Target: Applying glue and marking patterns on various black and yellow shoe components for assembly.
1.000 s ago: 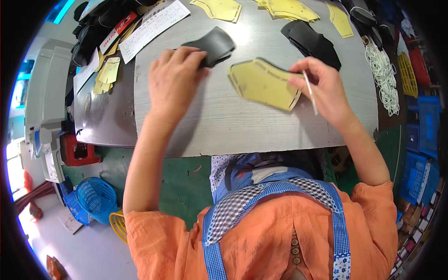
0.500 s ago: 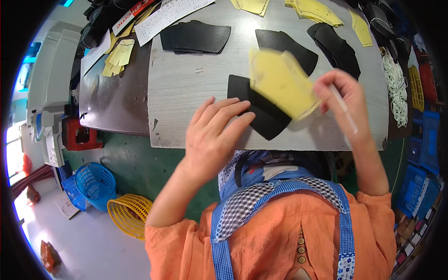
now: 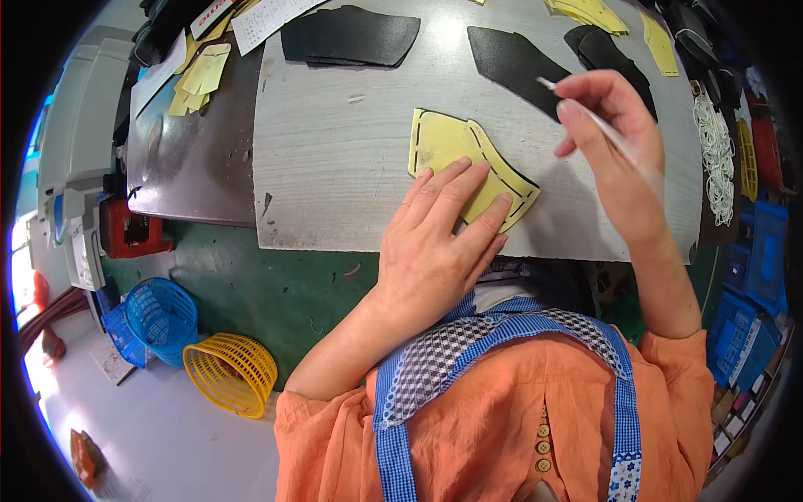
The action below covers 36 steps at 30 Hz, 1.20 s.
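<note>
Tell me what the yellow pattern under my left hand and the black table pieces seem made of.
Yellow pattern: possibly stiff card or plastic, smooth-looking, with crisp edges and slots. Black pieces: perhaps leather or synthetic sheet, mostly matte, thin, clean-cut.

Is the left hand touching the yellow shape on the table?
Touching. The head view shows the left hand spread on the yellow shape, fingers lying over its surface with no gap showing.
</note>
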### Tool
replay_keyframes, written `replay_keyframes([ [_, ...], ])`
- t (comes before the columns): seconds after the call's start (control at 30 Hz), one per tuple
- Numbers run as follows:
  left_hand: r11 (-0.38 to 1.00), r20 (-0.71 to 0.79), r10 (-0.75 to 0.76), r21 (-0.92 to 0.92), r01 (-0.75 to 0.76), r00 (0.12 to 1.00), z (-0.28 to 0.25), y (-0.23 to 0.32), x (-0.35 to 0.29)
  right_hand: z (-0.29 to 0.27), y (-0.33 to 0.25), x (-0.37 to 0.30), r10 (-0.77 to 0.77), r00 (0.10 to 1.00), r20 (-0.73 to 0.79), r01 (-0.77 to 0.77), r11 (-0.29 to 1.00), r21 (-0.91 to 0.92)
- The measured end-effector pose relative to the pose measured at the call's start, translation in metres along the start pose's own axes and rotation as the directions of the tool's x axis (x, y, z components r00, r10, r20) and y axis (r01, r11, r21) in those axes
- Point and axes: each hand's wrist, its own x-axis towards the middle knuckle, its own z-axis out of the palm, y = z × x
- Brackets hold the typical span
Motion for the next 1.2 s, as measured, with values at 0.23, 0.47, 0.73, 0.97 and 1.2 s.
replay_keyframes([
  [0.23,1.0,0.018,0.01,-0.005,-0.01,1.0,0.003,-0.002,0.001,0.062,0.019,0.03,-0.263,0.872,0.412,0.355,0.921,-0.163],
  [0.47,0.999,0.056,0.027,0.021,-0.028,0.998,-0.003,-0.003,0.004,0.043,0.013,0.044,-0.173,0.943,0.283,0.277,0.88,-0.386],
  [0.73,0.999,0.077,0.018,0.033,-0.02,0.997,-0.009,-0.005,0.007,-0.003,0.009,-0.032,-0.138,0.96,0.242,0.234,0.87,-0.434],
  [0.97,0.999,0.111,0.025,0.03,-0.028,0.993,-0.011,-0.007,0.012,0.022,0.019,-0.013,-0.332,0.929,0.163,0.369,0.865,-0.34],
  [1.2,0.989,0.198,0.097,0.09,-0.116,0.975,-0.021,-0.01,0.028,0.009,0.006,-0.05,-0.215,0.91,0.356,0.33,0.894,-0.303],
])
